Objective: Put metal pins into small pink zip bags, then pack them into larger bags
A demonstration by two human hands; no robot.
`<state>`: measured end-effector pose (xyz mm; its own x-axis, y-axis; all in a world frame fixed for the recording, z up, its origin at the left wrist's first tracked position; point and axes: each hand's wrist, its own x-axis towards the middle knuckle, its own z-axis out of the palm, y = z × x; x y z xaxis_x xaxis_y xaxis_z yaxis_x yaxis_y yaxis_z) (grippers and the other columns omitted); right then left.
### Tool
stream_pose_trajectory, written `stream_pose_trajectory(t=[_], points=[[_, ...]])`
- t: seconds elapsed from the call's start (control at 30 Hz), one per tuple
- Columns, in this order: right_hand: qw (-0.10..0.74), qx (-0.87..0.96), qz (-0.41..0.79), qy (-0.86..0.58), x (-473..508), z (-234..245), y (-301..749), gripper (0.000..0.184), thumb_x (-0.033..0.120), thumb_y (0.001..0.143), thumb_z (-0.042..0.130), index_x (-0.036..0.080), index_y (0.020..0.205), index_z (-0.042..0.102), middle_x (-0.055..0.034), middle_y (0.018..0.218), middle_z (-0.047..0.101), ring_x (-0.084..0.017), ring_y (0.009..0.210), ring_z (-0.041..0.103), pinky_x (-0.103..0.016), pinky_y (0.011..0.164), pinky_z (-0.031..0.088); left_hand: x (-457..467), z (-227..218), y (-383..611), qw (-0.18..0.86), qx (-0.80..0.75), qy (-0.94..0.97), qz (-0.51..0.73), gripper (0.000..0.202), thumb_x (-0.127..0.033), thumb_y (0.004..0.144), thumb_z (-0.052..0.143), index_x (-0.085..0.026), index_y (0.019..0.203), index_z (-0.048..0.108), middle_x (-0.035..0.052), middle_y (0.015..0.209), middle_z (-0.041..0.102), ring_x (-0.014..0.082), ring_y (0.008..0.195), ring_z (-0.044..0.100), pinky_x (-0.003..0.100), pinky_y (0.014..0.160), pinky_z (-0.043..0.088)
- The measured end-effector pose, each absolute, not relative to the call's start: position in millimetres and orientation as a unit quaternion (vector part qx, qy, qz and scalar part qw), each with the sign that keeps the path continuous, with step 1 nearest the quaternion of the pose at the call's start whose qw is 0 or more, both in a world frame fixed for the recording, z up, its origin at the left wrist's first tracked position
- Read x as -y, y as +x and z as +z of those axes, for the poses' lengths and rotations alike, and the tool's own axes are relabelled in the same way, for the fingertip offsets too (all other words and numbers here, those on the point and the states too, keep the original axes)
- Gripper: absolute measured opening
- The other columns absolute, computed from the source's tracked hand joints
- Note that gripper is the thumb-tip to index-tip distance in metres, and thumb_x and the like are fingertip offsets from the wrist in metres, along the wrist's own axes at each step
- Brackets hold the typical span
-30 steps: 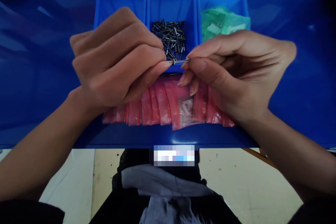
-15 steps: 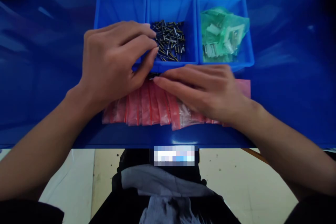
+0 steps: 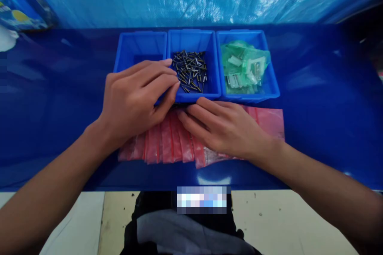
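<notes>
My left hand (image 3: 137,97) is bent over the front left corner of the middle blue bin (image 3: 196,97), its thumb and fingertips pressed together. Whatever it may hold is hidden. Inside that bin lies a pile of dark rivets (image 3: 191,69). Just in front of the bin, my right hand (image 3: 224,127) rests low over a row of overlapping pink zip bags (image 3: 155,143), its fingers closed by the bags' upper edges. A small dark strip shows between the two hands, too covered to identify. I cannot see what the right fingertips grip.
Left of the rivets stands another blue bin (image 3: 143,42). The right bin (image 3: 271,83) holds green plastic bags (image 3: 243,67) with pale parts inside. A blue and white sheet (image 3: 179,8) hangs behind the blue table (image 3: 323,127). A pixelated patch covers something at my lap.
The view has tilted up, so bins and bags sit lower in the picture. My right fingers have curled more, and the dark pieces seen beside them are now mostly covered.
</notes>
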<state>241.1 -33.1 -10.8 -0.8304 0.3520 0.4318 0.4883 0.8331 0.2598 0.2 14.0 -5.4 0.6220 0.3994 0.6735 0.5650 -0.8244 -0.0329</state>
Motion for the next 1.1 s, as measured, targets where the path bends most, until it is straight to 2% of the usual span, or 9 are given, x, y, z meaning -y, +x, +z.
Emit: stream_pose_trajectory(t=[0.1,0.2,0.3,0.37,0.43,0.6,0.83,1.03,1.1], points=[[0.215,0.939,-0.174,-0.203,31.3,-11.8,242.4,0.024,0.006,0.108,0.054,0.008,0.110,0.078,-0.0076,0.088,0.075,-0.020,0.079,0.066,-0.034,0.061,0.052,-13.6,-5.3,0.7,0.128,0.267,-0.893,-0.338,0.009,-0.014,0.102,0.071,-0.018,0.110,0.072,0.0055,0.113,0.084,0.0264,0.118,0.082,0.036,0.096,0.072],[0.302,0.924,-0.129,-0.195,30.4,-12.4,244.5,0.019,0.008,0.107,0.060,0.006,0.117,0.076,-0.0121,0.101,0.078,-0.021,0.087,0.069,-0.035,0.069,0.059,-11.6,-4.0,0.8,0.128,0.278,-0.889,-0.340,0.013,-0.014,0.102,0.071,-0.018,0.114,0.072,0.0052,0.117,0.084,0.0239,0.116,0.083,0.035,0.096,0.071],[0.410,0.876,-0.022,-0.253,31.3,-10.2,245.2,0.020,0.006,0.100,0.072,0.011,0.119,0.076,-0.0102,0.102,0.076,-0.019,0.088,0.069,-0.036,0.073,0.060,-9.4,-0.8,0.9,0.126,0.282,-0.880,-0.360,0.029,-0.011,0.099,0.073,-0.016,0.128,0.070,0.0074,0.120,0.083,0.0215,0.107,0.083,0.033,0.090,0.070],[0.440,0.846,0.046,-0.297,31.9,-7.3,245.6,0.022,0.005,0.101,0.071,0.016,0.119,0.078,-0.0077,0.103,0.074,-0.017,0.092,0.071,-0.035,0.077,0.060,-8.1,2.5,1.0,0.135,0.253,-0.882,-0.374,0.039,-0.008,0.097,0.072,-0.015,0.134,0.067,0.0062,0.118,0.083,0.0209,0.103,0.083,0.033,0.082,0.069],[0.451,0.825,0.091,-0.327,32.0,-4.5,245.9,0.024,0.006,0.104,0.068,0.021,0.119,0.079,-0.0062,0.104,0.075,-0.016,0.095,0.073,-0.035,0.080,0.061,-6.7,5.7,1.1,0.153,0.203,-0.890,-0.378,0.038,-0.008,0.097,0.072,-0.017,0.133,0.067,0.0037,0.114,0.083,0.0205,0.103,0.082,0.032,0.079,0.068],[0.539,0.727,0.252,-0.343,31.8,-3.6,243.2,0.011,0.016,0.100,0.076,0.025,0.107,0.079,-0.0016,0.092,0.077,-0.015,0.076,0.068,-0.031,0.059,0.055,-0.2,8.9,1.0,0.148,0.171,-0.902,-0.367,0.027,-0.011,0.099,0.077,-0.016,0.124,0.070,0.0043,0.107,0.082,0.0210,0.100,0.082,0.031,0.079,0.068],[0.570,0.718,0.254,-0.307,25.4,-9.9,235.0,0.009,0.015,0.097,0.082,0.024,0.098,0.079,0.0008,0.087,0.079,-0.013,0.072,0.068,-0.030,0.064,0.057,-0.2,8.7,-2.5,0.153,0.225,-0.891,-0.363,0.016,-0.017,0.104,0.072,-0.029,0.115,0.068,-0.0038,0.103,0.082,0.0185,0.090,0.082,0.032,0.068,0.064],[0.537,0.734,0.243,-0.337,17.2,-1.9,231.3,0.011,0.026,0.101,0.076,0.033,0.108,0.081,-0.0026,0.101,0.082,-0.021,0.084,0.074,-0.040,0.072,0.065,-2.7,11.2,-3.2,0.171,0.261,-0.865,-0.394,0.003,-0.025,0.110,0.066,-0.022,0.110,0.065,-0.0005,0.096,0.081,0.0181,0.082,0.079,0.032,0.068,0.059],[0.550,0.722,0.250,-0.336,16.9,-0.5,229.1,0.007,0.031,0.102,0.075,0.032,0.106,0.082,-0.0031,0.102,0.082,-0.021,0.080,0.074,-0.040,0.071,0.067,-1.4,10.4,-3.2,0.161,0.274,-0.860,-0.400,0.008,-0.027,0.113,0.059,-0.020,0.114,0.064,0.0018,0.101,0.081,0.0197,0.087,0.080,0.034,0.072,0.060]])
